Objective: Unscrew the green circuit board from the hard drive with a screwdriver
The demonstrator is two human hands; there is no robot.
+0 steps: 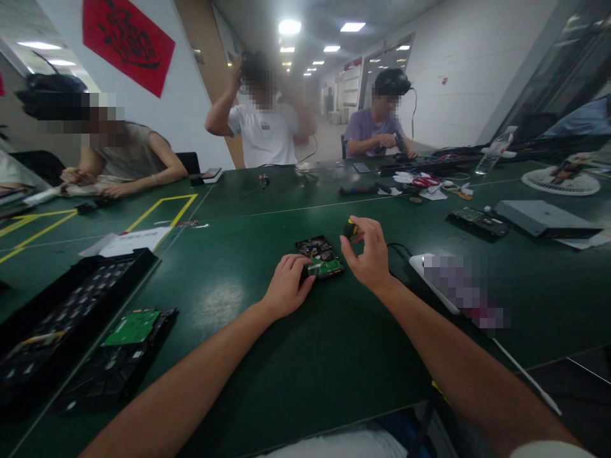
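Note:
A hard drive (321,248) with a green circuit board lies on the green table in front of me. My left hand (289,283) is closed on its left side, fingers over the edge and thumb at the near side. To the right of the drive and a little above it, my right hand (371,256) pinches a screwdriver (350,228) by its dark, yellow-marked handle. The screwdriver's shaft and tip do not show clearly. A second hard drive (131,327), green board upward, rests at the lower left beside a long black tray (143,259).
Right of my right forearm lies a white device (422,264) with a cable. Farther right are another hard drive (477,222), a grey metal box (544,216), a bottle (494,152) and a round white grille (534,181). Several people sit across the table.

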